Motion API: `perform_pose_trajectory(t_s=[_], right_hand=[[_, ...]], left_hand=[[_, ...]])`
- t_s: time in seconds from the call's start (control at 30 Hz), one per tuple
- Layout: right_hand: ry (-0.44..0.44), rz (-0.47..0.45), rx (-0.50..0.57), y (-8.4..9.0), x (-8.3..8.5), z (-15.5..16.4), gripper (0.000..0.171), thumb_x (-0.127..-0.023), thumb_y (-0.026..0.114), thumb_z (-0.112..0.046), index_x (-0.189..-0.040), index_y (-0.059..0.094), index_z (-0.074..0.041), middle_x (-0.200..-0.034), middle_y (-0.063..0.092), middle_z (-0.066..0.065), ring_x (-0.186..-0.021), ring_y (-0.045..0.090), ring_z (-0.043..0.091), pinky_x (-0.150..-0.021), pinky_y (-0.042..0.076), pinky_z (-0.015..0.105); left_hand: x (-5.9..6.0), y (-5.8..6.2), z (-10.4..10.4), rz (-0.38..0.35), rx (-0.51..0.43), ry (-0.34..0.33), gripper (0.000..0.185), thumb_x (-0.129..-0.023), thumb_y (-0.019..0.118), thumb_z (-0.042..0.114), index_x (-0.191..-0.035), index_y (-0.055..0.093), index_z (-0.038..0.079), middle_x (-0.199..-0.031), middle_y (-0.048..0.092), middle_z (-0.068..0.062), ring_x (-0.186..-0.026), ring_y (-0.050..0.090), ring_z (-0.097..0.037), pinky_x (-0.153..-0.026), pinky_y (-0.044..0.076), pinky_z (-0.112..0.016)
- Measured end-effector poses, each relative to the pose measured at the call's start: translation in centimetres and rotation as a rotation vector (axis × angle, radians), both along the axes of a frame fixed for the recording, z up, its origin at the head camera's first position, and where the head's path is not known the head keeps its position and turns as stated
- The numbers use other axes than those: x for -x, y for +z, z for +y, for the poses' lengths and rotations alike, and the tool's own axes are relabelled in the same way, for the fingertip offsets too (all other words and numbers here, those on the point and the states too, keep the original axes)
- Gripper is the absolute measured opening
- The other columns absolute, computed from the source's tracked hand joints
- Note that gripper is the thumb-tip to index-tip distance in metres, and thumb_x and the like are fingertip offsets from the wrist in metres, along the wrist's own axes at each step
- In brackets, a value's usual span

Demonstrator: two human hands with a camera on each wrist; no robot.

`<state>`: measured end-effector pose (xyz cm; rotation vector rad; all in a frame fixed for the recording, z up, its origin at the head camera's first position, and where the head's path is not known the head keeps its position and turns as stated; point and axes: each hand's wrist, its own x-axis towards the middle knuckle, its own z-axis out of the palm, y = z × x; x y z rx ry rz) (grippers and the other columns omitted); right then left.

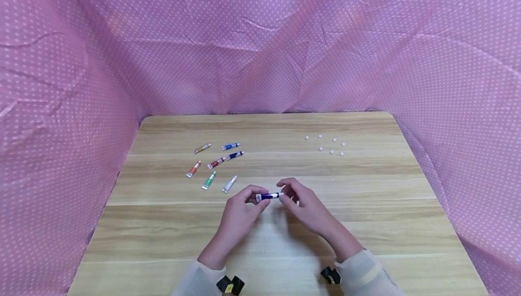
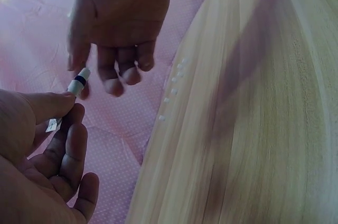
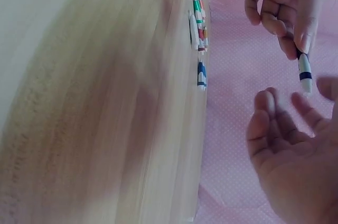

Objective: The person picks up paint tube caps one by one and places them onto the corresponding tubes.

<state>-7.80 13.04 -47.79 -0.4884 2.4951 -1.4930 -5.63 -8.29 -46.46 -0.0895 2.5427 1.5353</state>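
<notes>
My left hand pinches a dark blue-violet paint tube between thumb and fingers, over the front middle of the table. White and dark bands show near the tube's white tip, which points right toward my right hand. The right thumb and forefinger stand apart on either side of that tip, with a gap showing in the right wrist view; its other fingers are loosely bent. Behind the left hand lie a silver-white tube and a green tube.
Farther left on the wooden table are more paint tubes: red, orange-red, yellow, blue and dark blue. Several small white caps lie scattered at the back right. Pink dotted cloth hangs around the table.
</notes>
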Motion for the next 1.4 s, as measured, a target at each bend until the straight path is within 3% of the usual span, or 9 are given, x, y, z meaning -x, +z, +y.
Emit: perform_pose_trajectory(t_s=[0.1,0.2,0.37,0.7,0.9,1.17,1.3,1.4], right_hand=[[-0.011,0.101,0.009,0.0,-0.2,0.1,0.029,-0.101,0.076,-0.01,-0.128,0.066,-0.013,-0.102,0.071,-0.002,-0.09,0.065,0.009,-0.084,0.059,0.031],[-0.06,0.182,0.003,0.0,-0.4,0.0,0.021,-0.098,0.079,-0.006,-0.116,0.072,-0.013,-0.096,0.073,-0.004,-0.086,0.065,0.005,-0.079,0.061,0.033],[-0.128,0.206,-0.022,0.3,-0.5,-0.1,0.012,-0.098,0.08,-0.009,-0.106,0.077,-0.017,-0.091,0.076,-0.006,-0.083,0.066,0.004,-0.073,0.059,0.027],[-0.155,0.159,0.012,-0.1,-0.9,0.0,0.01,-0.1,0.077,-0.008,-0.108,0.079,-0.014,-0.094,0.081,0.002,-0.082,0.07,0.005,-0.074,0.059,0.025],[-0.104,0.007,0.075,-0.5,-1.1,-0.1,0.006,-0.11,0.063,-0.011,-0.11,0.069,-0.011,-0.091,0.075,0.005,-0.083,0.067,0.011,-0.076,0.057,0.025],[-0.076,-0.035,-0.009,-0.7,-1.2,-0.5,0.023,-0.117,0.045,-0.022,-0.103,0.059,-0.011,-0.086,0.067,0.008,-0.075,0.055,0.011,-0.071,0.047,0.025],[-0.104,-0.043,-0.042,-0.9,-1.2,-0.6,0.027,-0.118,0.045,-0.024,-0.099,0.061,-0.013,-0.084,0.067,0.015,-0.069,0.051,0.009,-0.065,0.044,0.024],[-0.133,-0.035,-0.043,-1.0,-1.2,-0.6,0.026,-0.117,0.046,-0.023,-0.097,0.061,-0.015,-0.083,0.067,0.013,-0.069,0.051,0.009,-0.065,0.046,0.025]], left_hand=[[0.0,0.0,0.0,0.012,0.002,0.002,0.019,-0.099,0.081,0.022,-0.118,0.076,0.027,-0.107,0.077,0.007,-0.1,0.069,-0.014,-0.086,0.056,-0.03],[0.0,0.0,0.0,0.014,0.0,-0.006,0.019,-0.1,0.081,0.022,-0.118,0.076,0.027,-0.107,0.077,0.007,-0.101,0.069,-0.014,-0.089,0.055,-0.032],[0.0,0.2,0.1,0.0,0.0,-0.018,0.02,-0.1,0.08,0.022,-0.119,0.076,0.025,-0.107,0.077,0.008,-0.103,0.069,-0.015,-0.095,0.054,-0.039],[-0.1,0.0,0.2,-0.012,-0.012,-0.017,0.019,-0.1,0.08,0.022,-0.117,0.076,0.029,-0.106,0.077,0.01,-0.104,0.069,-0.016,-0.096,0.055,-0.041],[-0.3,-0.4,0.3,0.039,-0.012,-0.031,0.019,-0.099,0.082,0.021,-0.116,0.078,0.028,-0.103,0.077,0.012,-0.103,0.07,-0.014,-0.101,0.056,-0.049],[-0.2,-0.7,0.4,0.171,0.089,-0.082,0.019,-0.096,0.085,0.024,-0.115,0.081,0.028,-0.096,0.078,0.016,-0.091,0.069,-0.005,-0.09,0.059,-0.044],[-0.1,-0.8,0.7,0.169,0.129,-0.1,0.019,-0.097,0.084,0.027,-0.116,0.081,0.027,-0.097,0.077,0.017,-0.092,0.068,-0.005,-0.09,0.06,-0.042],[0.2,-0.8,1.0,0.19,0.202,-0.13,0.018,-0.1,0.081,0.028,-0.118,0.08,0.028,-0.102,0.079,0.013,-0.094,0.068,-0.009,-0.093,0.058,-0.043]])
